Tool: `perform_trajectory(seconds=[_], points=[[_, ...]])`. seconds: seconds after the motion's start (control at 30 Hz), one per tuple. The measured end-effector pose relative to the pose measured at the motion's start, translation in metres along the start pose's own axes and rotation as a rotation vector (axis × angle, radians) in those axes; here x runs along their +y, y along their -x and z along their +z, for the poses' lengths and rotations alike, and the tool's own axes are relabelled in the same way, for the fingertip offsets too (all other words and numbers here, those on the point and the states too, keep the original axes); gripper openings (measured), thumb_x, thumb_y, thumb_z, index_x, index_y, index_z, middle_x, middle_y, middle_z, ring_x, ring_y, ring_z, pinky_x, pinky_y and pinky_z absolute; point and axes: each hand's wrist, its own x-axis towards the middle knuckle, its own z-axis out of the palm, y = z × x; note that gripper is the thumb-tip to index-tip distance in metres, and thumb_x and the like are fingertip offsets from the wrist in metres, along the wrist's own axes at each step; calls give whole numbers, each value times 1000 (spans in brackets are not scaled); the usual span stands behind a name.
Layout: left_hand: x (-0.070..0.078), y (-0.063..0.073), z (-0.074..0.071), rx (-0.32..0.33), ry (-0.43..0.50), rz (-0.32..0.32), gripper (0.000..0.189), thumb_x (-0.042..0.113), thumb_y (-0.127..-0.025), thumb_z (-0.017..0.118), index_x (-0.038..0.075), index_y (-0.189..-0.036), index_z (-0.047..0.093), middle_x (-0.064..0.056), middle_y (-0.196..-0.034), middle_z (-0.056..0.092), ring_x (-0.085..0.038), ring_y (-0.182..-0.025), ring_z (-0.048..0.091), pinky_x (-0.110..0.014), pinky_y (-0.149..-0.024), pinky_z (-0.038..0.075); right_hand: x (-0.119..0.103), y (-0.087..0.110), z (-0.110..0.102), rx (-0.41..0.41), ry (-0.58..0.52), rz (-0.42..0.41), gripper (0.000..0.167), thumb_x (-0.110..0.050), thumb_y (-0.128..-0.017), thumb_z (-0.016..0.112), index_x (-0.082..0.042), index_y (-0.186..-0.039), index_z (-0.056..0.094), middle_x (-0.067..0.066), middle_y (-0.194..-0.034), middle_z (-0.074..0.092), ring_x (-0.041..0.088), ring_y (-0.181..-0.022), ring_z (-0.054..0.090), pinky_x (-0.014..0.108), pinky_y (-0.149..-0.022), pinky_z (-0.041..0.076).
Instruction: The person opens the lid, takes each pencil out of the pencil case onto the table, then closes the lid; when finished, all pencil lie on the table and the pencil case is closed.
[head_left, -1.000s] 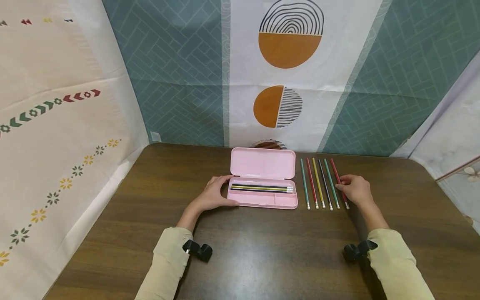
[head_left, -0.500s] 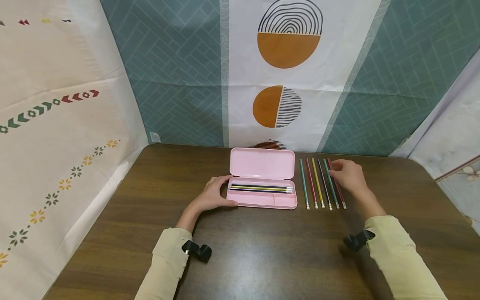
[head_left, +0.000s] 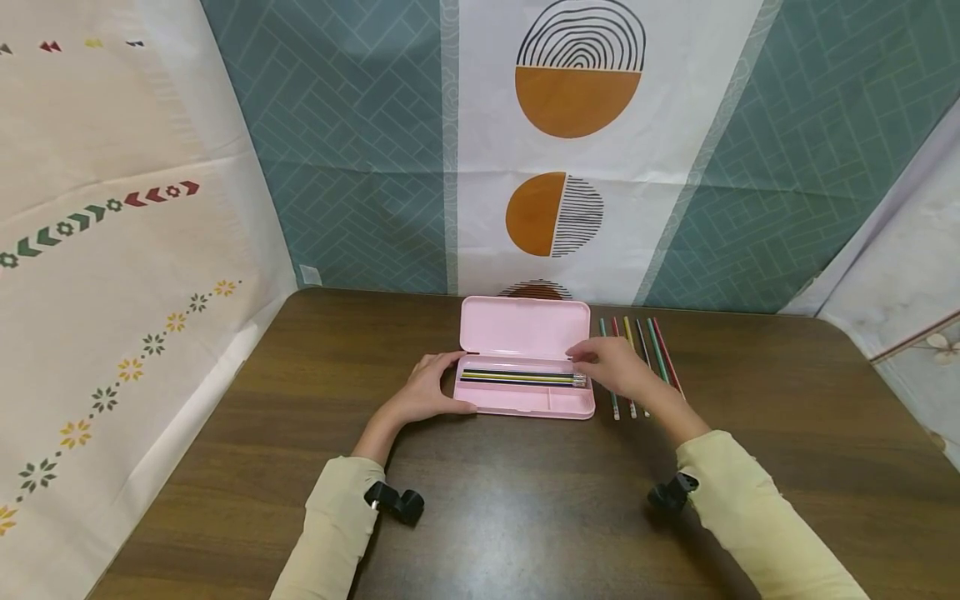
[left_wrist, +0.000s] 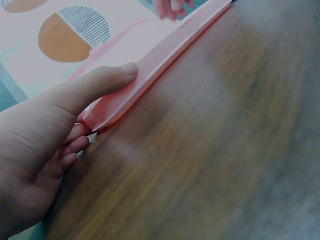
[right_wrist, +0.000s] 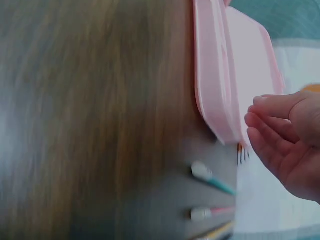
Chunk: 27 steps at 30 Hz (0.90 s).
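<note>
My left hand (head_left: 423,392) grips the left end of an open pink pencil case (head_left: 510,397), thumb on its front edge and fingers around the end and back corner. The thumb also shows on the case's wall (left_wrist: 150,65) in the left wrist view. Inside, several black and yellow pencils (head_left: 517,378) lie lengthwise with their erasers to the right. My right hand (head_left: 611,367) hovers over the case's back right corner. In the right wrist view, its loosely bent fingers (right_wrist: 267,137) hold nothing visible.
Right of the case, several loose pencils stand in a row, among them a yellow pencil (head_left: 628,327) and a red pencil (head_left: 665,350) at the far right, partly behind my right forearm. The raised lid (head_left: 525,325) leans near the patterned curtain (head_left: 360,167) behind the wooden table (head_left: 495,500).
My right hand slid up along the rightmost red pencil, which shifted slightly left, then let go and moved left to the case. My left hand stayed in place.
</note>
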Motion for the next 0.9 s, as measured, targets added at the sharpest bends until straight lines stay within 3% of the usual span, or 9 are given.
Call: perform_trajectory(seconds=[0.23,0.43,0.67,0.9], points=[[-2,0,0,-2,1,-9,92,39,-67,86,10,-143,44,-11,-138,49,-28,-125,35,-53,-101,32,-17,-14,21,-37,-64,-40,17,0,-87,68,5,-103,73,14,-95,71,24,-84,65,41,-79,53],[0,-1,0,-18,-12,-30,94,40,-67,86,12,-145,42,-9,-140,47,-26,-127,33,-51,-102,32,-20,-20,36,-75,-81,-12,19,3,-86,69,5,-104,72,14,-97,71,22,-84,64,40,-81,52],[3,-1,-2,-9,-8,-25,94,40,-66,87,12,-144,44,-10,-139,47,-27,-126,35,-51,-101,33,-25,-23,41,-74,4,-28,18,6,-84,69,4,-101,74,13,-94,71,22,-84,64,39,-81,52],[1,-1,0,-17,-13,-37,94,40,-67,86,12,-145,42,-10,-140,46,-27,-127,34,-51,-102,32,-32,-25,40,-135,132,-52,18,6,-87,65,2,-101,74,11,-92,70,23,-83,62,41,-83,50]])
